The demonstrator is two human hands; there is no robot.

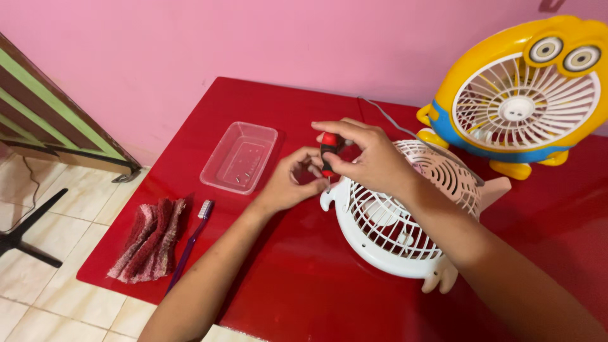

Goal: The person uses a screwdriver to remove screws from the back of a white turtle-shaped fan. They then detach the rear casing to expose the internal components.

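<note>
Red-handled screwdriver (328, 154) is pinched by R hand (367, 158), tip down at edge of white-pink fan (405, 221), table centre. L hand (288, 183), fingers curled, is kept at fan's 9 o'clock, by the tip; grip on anything can't be told. Clear tray (240, 157) is seen at 10 o'clock.
</note>
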